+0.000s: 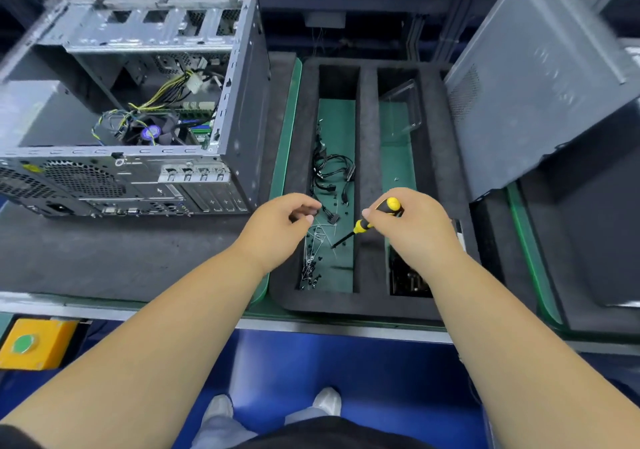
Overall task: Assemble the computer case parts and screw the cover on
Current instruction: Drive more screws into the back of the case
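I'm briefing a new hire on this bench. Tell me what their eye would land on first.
First, the two bare hands at centre: the right hand grips a yellow-and-black screwdriver, the left hand pinches over small black screws in the black foam tray. Next, the open grey metal computer case at left with its wiring exposed, and the grey side cover leaning at right.
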Motion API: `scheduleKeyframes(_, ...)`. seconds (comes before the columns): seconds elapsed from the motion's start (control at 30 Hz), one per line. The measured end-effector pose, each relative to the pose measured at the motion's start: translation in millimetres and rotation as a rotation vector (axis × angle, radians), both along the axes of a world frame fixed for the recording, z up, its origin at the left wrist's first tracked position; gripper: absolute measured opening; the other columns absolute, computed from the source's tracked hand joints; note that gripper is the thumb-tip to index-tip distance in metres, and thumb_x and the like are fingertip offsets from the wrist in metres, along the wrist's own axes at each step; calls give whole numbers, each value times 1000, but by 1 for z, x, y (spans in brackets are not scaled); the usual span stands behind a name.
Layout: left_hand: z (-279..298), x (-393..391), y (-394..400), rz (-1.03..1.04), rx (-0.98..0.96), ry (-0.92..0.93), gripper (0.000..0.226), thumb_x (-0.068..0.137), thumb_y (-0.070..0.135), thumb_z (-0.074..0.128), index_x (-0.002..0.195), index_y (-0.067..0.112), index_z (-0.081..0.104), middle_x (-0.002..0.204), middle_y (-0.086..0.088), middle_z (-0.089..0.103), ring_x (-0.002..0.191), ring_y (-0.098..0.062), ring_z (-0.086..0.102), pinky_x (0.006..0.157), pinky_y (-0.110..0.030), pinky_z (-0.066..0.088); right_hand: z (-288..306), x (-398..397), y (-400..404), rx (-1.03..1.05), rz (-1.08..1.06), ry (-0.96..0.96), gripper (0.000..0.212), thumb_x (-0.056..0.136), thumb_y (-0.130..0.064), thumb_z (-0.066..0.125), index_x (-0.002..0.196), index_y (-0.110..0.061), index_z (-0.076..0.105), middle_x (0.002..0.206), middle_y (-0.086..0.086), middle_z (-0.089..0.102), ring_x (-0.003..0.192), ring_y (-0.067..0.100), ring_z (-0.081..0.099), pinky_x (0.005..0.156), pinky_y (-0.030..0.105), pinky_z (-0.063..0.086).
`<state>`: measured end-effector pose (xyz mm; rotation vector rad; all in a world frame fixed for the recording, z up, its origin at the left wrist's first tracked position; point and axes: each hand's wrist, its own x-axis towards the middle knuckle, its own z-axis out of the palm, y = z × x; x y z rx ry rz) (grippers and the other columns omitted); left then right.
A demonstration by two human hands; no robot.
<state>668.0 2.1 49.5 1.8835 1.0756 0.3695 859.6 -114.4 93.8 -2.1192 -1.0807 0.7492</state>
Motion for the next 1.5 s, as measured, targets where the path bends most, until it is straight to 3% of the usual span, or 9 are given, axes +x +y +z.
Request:
scheduleKeyframes(0.1,12,12,-7,-24,-86,38,23,96,22,56,104,41,67,103,22,68,97,9,59,81,-9,39,26,13,-8,102,-103,92,17,86,-39,66,73,-29,68,76,-7,69,77,16,63,67,35,49)
scheduleKeyframes(0.17,20,21,-10,-6,-163,25,23,98,22,51,107,36,67,103,19,69,98,4,61,83,-14,44,43,20,-12,178,-163,158,16,86,-36,67,74,-26,70,74,-5,71,70,7,64,61,30,45)
scheduleKeyframes(0.23,30,30,-14,50,-302,-56,25,101,17,45,105,28,68,101,9,71,96,-6,65,82,-20,50,58,25,-16,233,-213,208,15,86,-35,68,77,-24,71,71,-7,72,56,-4,58,57,25,37)
scheduleKeyframes(0.33,47,41,-17,136,-566,-232,25,101,15,44,100,17,69,94,-3,73,85,-14,68,76,-25,55,75,30,-23,295,-253,253,16,86,-35,68,76,-24,71,69,-5,72,46,-5,51,55,25,34)
scheduleKeyframes(0.47,64,45,-18,128,-757,-433,14,95,15,57,101,8,67,82,-4,69,71,-12,63,64,-22,53,88,33,-31,340,-267,252,15,84,-41,66,75,-30,71,68,-7,71,50,-6,51,61,28,38)
scheduleKeyframes(0.77,88,37,-19,82,-846,-637,17,96,7,56,88,12,69,77,-1,65,65,-8,59,64,-22,54,109,25,-37,500,-280,354,17,79,-40,66,75,-24,70,79,2,75,61,0,55,75,32,42)
scheduleKeyframes(1.17,116,-15,-12,149,-742,-737,11,97,9,53,96,10,64,75,1,64,65,-7,59,60,-19,53,135,-29,-23,593,-148,311,17,90,-20,64,75,-21,71,76,-6,74,62,0,59,70,24,40)
scheduleKeyframes(1.37,132,-63,2,130,-663,-746,15,99,10,50,93,11,63,72,3,63,62,-4,57,59,-17,52,141,-76,-10,615,-100,268,13,89,-25,65,79,-24,72,82,-8,75,66,-1,62,57,10,43)
scheduleKeyframes(1.5,143,-103,15,121,-541,-719,16,98,7,51,88,13,63,72,4,63,64,-5,56,61,-15,50,146,-118,1,599,-60,268,6,90,-24,66,86,-26,70,83,-9,76,77,3,67,68,20,44)
